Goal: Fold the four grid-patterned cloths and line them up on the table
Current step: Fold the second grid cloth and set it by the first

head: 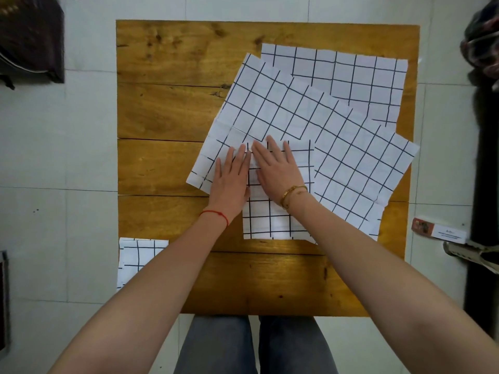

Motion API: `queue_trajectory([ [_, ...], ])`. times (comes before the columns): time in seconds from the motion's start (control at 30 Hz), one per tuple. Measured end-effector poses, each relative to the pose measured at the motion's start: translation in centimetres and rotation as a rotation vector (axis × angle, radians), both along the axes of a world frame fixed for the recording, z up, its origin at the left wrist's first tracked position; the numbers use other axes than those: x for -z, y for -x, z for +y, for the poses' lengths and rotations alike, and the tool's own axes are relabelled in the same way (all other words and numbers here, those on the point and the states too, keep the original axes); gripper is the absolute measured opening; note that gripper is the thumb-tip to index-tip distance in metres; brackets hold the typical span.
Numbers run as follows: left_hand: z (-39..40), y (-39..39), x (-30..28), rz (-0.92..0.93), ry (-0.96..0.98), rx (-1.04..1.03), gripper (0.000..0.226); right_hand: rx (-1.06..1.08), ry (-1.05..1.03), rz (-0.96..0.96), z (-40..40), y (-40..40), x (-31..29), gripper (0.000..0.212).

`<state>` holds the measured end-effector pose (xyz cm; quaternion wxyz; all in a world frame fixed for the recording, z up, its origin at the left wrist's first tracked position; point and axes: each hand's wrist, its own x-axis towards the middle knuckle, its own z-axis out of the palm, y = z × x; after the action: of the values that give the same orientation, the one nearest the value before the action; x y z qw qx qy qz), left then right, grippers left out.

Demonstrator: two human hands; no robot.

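Now both hands, left hand [231, 172], right hand [275, 168], fingers straight (apparently pressing) on folded cloth [272, 211]

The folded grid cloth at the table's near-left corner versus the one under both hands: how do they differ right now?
The folded white black-grid cloth at the near-left corner lies alone and untouched; the folded white black-grid cloth in the middle is pressed flat by the left hand and right hand. The corner cloth rests on bare wooden table; the middle one overlaps a tilted unfolded grid cloth. Both share the same pattern.
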<state>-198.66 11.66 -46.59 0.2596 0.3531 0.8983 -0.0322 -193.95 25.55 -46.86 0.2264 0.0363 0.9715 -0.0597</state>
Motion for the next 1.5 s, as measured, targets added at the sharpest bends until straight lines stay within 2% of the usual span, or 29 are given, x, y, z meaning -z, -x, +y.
queue_trajectory([
  [0.23,0.2,1.2,-0.2,-0.022,-0.008,0.053,0.088,0.330,-0.083,0.049,4.6,-4.5,0.2,0.055],
  [0.4,0.6,1.9,-0.2,0.010,-0.003,0.129,0.086,0.379,-0.066,0.065,5.4,-5.6,0.0,0.058],
  [0.53,0.9,1.4,-0.2,0.038,-0.002,0.111,0.086,0.259,-0.013,0.116,4.3,-4.2,-1.0,0.056],
  [0.7,0.5,0.6,0.0,0.082,-0.012,0.107,0.078,-0.021,0.054,0.030,1.7,-1.9,-0.9,0.053],
  [0.87,-1.1,-0.6,0.0,0.073,-0.036,0.156,0.070,0.036,0.056,-0.056,0.6,-1.3,-1.0,0.054],
  [1.1,-6.6,-4.9,-0.8,-0.057,-0.120,0.241,0.065,0.093,0.097,-0.139,0.1,-0.9,-1.4,0.055],
  [1.33,-10.9,-9.4,-1.3,-0.145,-0.057,0.261,0.067,0.122,0.106,-0.135,-0.3,-1.1,-1.1,0.056],
  [1.5,-11.4,-10.4,-1.5,-0.137,-0.088,0.233,0.063,0.114,0.098,-0.110,-0.2,-1.3,-0.8,0.057],
])
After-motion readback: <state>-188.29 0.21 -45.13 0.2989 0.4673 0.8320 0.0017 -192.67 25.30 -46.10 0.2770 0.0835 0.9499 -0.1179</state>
